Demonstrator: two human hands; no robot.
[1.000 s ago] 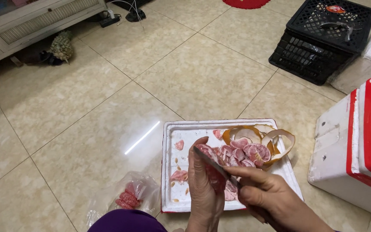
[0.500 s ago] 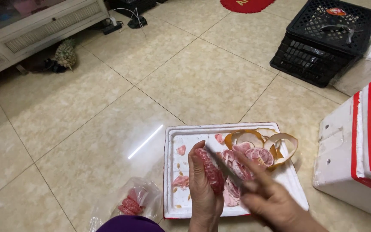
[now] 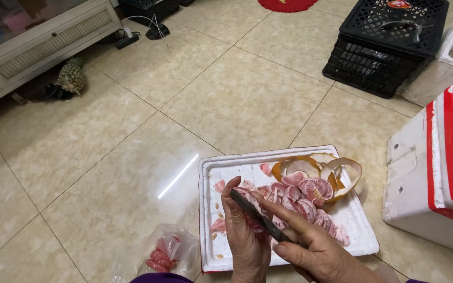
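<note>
The floor (image 3: pixel 106 152) tiles are shining glossy, throwing back light. The tray (image 3: pixel 211 246) is looking like matt white foam, as is the box (image 3: pixel 415 173). The knife (image 3: pixel 258 217) blade is showing dark, dull metal; the bag (image 3: pixel 174 251) is gleaming as thin clear plastic; the crate (image 3: pixel 384 47) is showing matt black plastic.

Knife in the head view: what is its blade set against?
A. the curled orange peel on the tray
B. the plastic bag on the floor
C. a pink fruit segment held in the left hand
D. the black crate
C: the right hand lays the dark knife across the pink fruit segment gripped by the left hand, above the white foam tray.
</note>
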